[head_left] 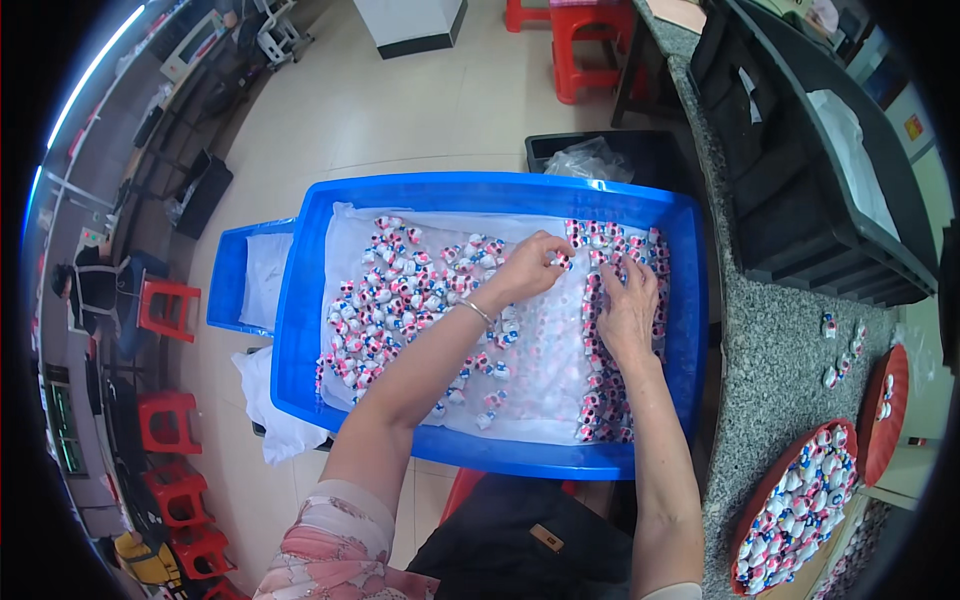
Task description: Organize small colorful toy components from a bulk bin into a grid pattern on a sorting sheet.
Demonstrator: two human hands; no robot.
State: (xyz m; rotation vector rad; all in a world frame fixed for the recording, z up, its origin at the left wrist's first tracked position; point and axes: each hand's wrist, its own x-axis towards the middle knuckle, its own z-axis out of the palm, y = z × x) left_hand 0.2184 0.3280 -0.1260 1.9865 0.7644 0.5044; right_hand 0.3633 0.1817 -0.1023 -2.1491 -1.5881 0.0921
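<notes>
A large blue plastic tub (480,455), lined with white cloth (545,365), lies before me. My left hand (530,268), a band at its wrist, pinches one small white, pink and blue figurine (563,262) between thumb and fingertips. My right hand (630,305) rests on the packed rows of figurines (597,400) along the tub's right side, its fingers spread and bent onto them. What lies under those fingertips is hidden. On the left half of the cloth is a loose heap of the same figurines (385,290), facing in all directions.
Right of the tub runs a speckled stone counter (755,350) with a large black crate (800,150), a red dish full of figurines (800,500) and another red dish (885,420). A smaller blue tub (225,275) stands at left. Beyond are a black bin (545,145) and red stools (170,305).
</notes>
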